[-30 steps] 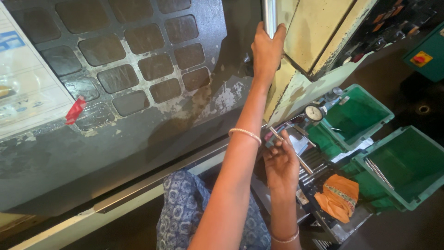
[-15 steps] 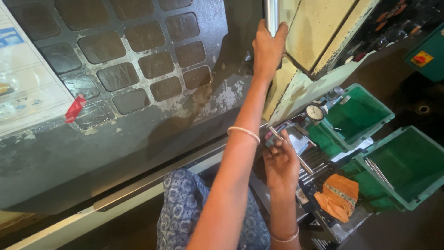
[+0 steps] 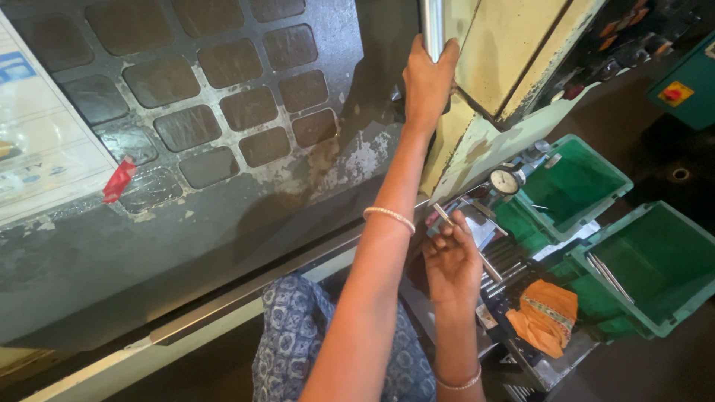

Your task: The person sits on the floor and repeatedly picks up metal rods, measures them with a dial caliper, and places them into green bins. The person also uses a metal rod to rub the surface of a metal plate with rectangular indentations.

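Note:
My left hand (image 3: 426, 82) is raised and closed around a vertical shiny metal handle bar (image 3: 430, 21) at the edge of a dark machine door (image 3: 223, 193). Lower down, my right hand (image 3: 450, 268) holds a thin metal rod (image 3: 442, 215) that slants from upper left to lower right through the fingers. It hovers over a tray of several similar metal rods (image 3: 508, 257). A round dial gauge (image 3: 506, 181) stands just beyond the right hand. Each wrist wears a thin bracelet.
The door has a grid of dark window panels (image 3: 216, 104), a paper sheet (image 3: 37, 149) and a strip of red tape (image 3: 119, 180). Two green plastic bins (image 3: 596, 160) (image 3: 689, 298) sit at the right, and an orange cloth (image 3: 547, 316) lies beside them.

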